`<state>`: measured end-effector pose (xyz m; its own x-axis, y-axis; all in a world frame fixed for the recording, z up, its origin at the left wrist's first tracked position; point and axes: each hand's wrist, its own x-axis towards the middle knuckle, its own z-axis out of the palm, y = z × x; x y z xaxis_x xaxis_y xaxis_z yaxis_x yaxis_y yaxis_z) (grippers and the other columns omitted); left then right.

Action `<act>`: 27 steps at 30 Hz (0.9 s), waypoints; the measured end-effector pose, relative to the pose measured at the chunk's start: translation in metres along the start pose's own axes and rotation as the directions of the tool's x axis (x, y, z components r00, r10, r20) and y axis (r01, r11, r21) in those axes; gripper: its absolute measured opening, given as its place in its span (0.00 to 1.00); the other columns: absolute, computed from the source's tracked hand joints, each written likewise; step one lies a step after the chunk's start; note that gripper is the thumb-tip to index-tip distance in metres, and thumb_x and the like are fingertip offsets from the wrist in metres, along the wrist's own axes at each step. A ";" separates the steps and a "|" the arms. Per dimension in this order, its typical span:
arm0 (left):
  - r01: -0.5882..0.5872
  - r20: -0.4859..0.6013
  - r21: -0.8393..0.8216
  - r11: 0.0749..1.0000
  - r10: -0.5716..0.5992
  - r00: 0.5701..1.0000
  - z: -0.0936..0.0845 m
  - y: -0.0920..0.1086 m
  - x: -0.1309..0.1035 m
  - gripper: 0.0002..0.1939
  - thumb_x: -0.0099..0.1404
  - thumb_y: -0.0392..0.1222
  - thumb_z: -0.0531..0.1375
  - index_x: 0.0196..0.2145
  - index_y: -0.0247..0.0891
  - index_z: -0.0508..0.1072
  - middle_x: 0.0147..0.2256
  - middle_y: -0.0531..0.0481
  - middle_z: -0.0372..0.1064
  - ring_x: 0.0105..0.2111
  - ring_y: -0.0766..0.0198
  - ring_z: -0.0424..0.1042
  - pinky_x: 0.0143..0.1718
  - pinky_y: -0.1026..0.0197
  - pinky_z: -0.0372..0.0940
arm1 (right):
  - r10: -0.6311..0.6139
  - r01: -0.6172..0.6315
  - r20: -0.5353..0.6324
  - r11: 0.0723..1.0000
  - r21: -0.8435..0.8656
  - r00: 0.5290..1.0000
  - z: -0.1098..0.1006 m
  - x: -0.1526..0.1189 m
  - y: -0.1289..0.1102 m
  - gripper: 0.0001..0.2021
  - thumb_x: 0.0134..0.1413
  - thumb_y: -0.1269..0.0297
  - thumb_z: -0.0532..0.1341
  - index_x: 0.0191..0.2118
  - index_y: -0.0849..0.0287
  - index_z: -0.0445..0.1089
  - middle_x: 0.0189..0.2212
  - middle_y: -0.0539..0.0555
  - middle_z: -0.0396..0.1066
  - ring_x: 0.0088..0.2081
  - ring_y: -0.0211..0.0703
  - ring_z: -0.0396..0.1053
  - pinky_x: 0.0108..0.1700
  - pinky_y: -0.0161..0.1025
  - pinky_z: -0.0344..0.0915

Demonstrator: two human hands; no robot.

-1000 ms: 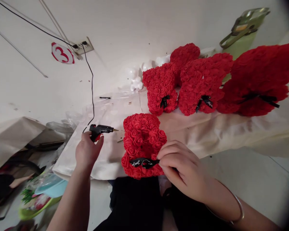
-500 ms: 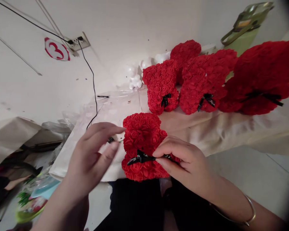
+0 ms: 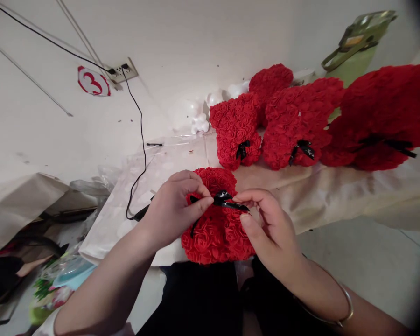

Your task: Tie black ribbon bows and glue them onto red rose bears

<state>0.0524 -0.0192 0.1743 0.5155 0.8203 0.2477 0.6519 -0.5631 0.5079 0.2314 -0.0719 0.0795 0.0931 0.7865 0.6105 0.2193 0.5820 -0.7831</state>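
A red rose-covered bear (image 3: pixel 213 242) stands in front of me at the table's edge, partly hidden behind my hands. My left hand (image 3: pixel 178 205) pinches a printed black ribbon bow (image 3: pixel 222 198) between thumb and forefinger, at the bear's neck. One dark ribbon end hangs lower on the bear's left side in the view. My right hand (image 3: pixel 271 228) is on the other side of the bow, its thumb and forefinger apart around a ribbon tail. The forefinger is close to the ribbon; whether it touches is unclear.
Several finished red rose bears (image 3: pixel 236 126) with black bows stand along the back right. White bear forms (image 3: pixel 199 123) are behind them by the wall. A black cord (image 3: pixel 142 121) runs from the wall outlet (image 3: pixel 126 72) to the pale-covered table (image 3: pixel 108 228). A green container (image 3: pixel 357 51) stands far right.
My left hand has moved right from beside the bear and now pinches the bow. The bow has gone up from the bear's lower body. My right thumb and forefinger have parted.
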 end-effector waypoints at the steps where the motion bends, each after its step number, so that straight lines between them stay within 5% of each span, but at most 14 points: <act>1: 0.009 -0.008 0.032 0.999 -0.008 1.000 0.002 -0.003 0.004 0.04 0.61 0.37 0.62 0.28 0.40 0.75 0.36 0.53 0.69 0.38 0.66 0.69 0.44 0.60 0.62 | -0.010 0.010 -0.017 1.000 -0.017 1.000 0.002 -0.003 0.003 0.11 0.61 0.66 0.57 0.49 0.55 0.63 0.42 0.52 0.68 0.45 0.39 0.67 0.49 0.37 0.65; 6: -0.048 0.119 0.325 0.945 0.009 0.993 0.016 -0.009 0.022 0.06 0.59 0.38 0.62 0.25 0.40 0.76 0.33 0.51 0.70 0.39 0.61 0.68 0.48 0.54 0.62 | -0.059 0.056 -0.041 0.997 -0.051 0.997 0.010 -0.009 0.010 0.10 0.59 0.72 0.57 0.46 0.56 0.62 0.42 0.53 0.65 0.46 0.41 0.65 0.50 0.40 0.63; 13: -0.083 0.238 0.716 0.693 -0.131 0.962 0.026 0.007 0.037 0.07 0.60 0.38 0.56 0.27 0.37 0.73 0.35 0.43 0.69 0.41 0.48 0.69 0.39 0.47 0.65 | -0.065 0.075 0.095 0.991 -0.111 0.993 0.010 -0.007 0.010 0.05 0.58 0.75 0.57 0.37 0.57 0.65 0.37 0.52 0.66 0.43 0.42 0.65 0.46 0.43 0.63; 16: -0.069 0.216 0.716 0.694 -0.128 0.968 0.021 0.005 0.034 0.05 0.60 0.41 0.59 0.30 0.38 0.72 0.37 0.44 0.70 0.41 0.48 0.69 0.40 0.46 0.66 | -0.086 0.102 0.119 0.985 -0.138 0.989 0.009 -0.008 0.010 0.05 0.57 0.76 0.57 0.35 0.58 0.65 0.37 0.53 0.66 0.42 0.42 0.65 0.46 0.43 0.63; 21: -0.005 0.103 0.508 0.862 -0.055 0.993 -0.002 -0.006 0.014 0.15 0.62 0.46 0.61 0.46 0.40 0.70 0.44 0.48 0.71 0.45 0.55 0.69 0.46 0.51 0.66 | -0.085 0.102 0.114 0.982 -0.157 0.990 0.008 -0.009 0.012 0.05 0.56 0.76 0.57 0.35 0.58 0.65 0.37 0.53 0.66 0.43 0.43 0.64 0.46 0.45 0.64; 24: -0.079 0.044 0.477 0.875 0.066 0.997 -0.007 -0.003 0.001 0.13 0.67 0.42 0.55 0.48 0.41 0.72 0.44 0.48 0.71 0.45 0.57 0.69 0.49 0.51 0.65 | -0.088 0.104 0.110 0.983 -0.154 0.990 0.008 -0.009 0.014 0.06 0.56 0.75 0.57 0.35 0.58 0.65 0.36 0.53 0.66 0.43 0.44 0.64 0.46 0.45 0.64; 27: -0.158 0.122 0.513 0.844 0.110 0.986 0.000 0.002 -0.005 0.13 0.68 0.41 0.53 0.46 0.43 0.75 0.43 0.47 0.70 0.44 0.57 0.68 0.49 0.50 0.65 | -0.089 0.106 0.118 0.984 -0.146 0.989 0.009 -0.009 0.014 0.06 0.56 0.75 0.56 0.36 0.57 0.65 0.36 0.53 0.66 0.43 0.45 0.65 0.45 0.46 0.64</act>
<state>0.0513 -0.0247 0.1742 0.6481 0.7349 0.1996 0.7541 -0.6559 -0.0339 0.2251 -0.0688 0.0623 -0.0422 0.7506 0.6594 0.3675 0.6254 -0.6884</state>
